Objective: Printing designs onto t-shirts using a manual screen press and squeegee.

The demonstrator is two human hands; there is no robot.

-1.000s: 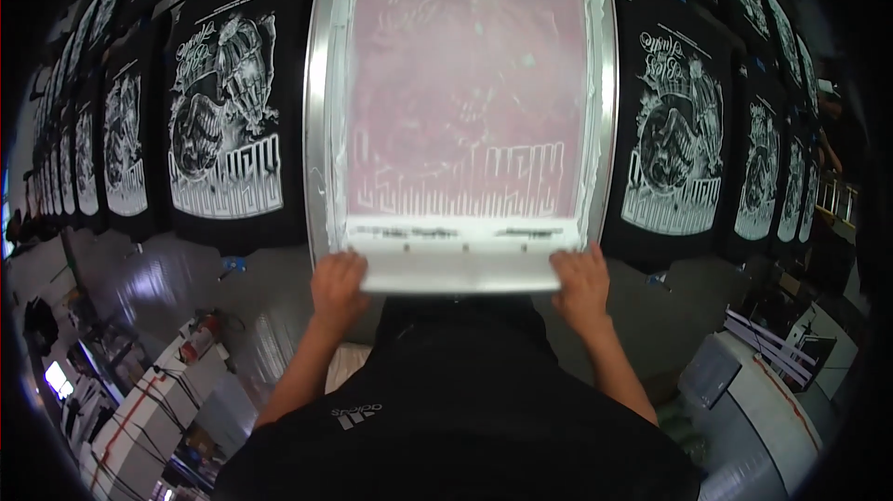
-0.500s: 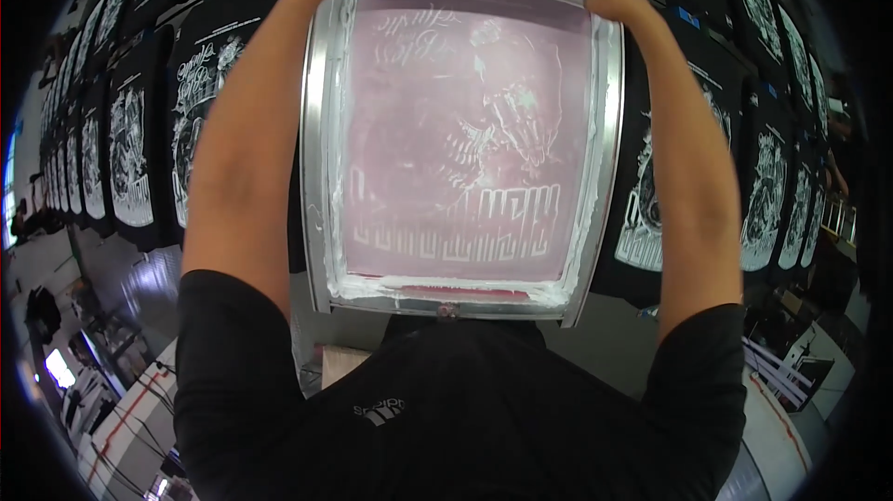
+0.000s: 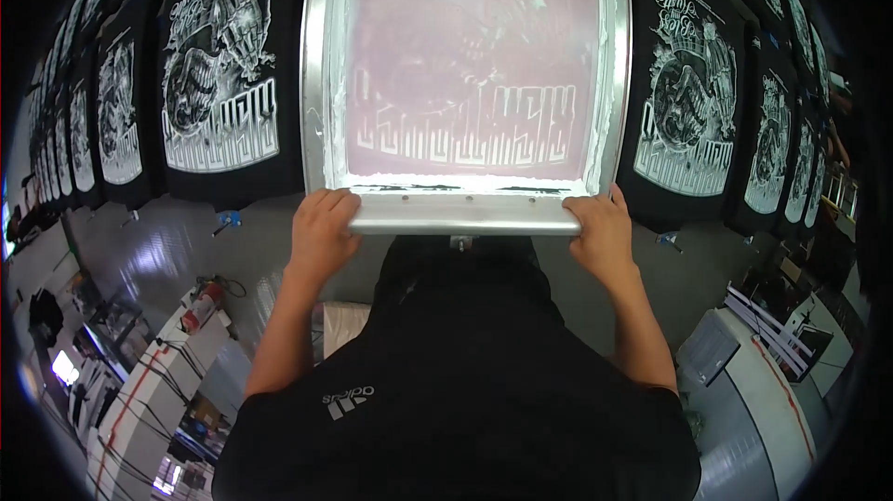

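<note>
My left hand and my right hand are closed around the two ends of a long metal squeegee. It lies crosswise at the near end of a screen printing frame. Inside that metal frame is a pinkish mesh with lettering and line artwork showing in it. White ink is smeared along the sides and in a band just beyond the squeegee. The far end of the frame is cut off at the top of the picture.
Black shirts with white printed artwork lie on boards to the left, and more shirts to the right. A white ledge with cables and a red object stands low left. Another white ledge curves low right.
Both hands have drawn the squeegee from the far end of the screen to the near end, towards my body. My arms have gone from stretched out to bent.
</note>
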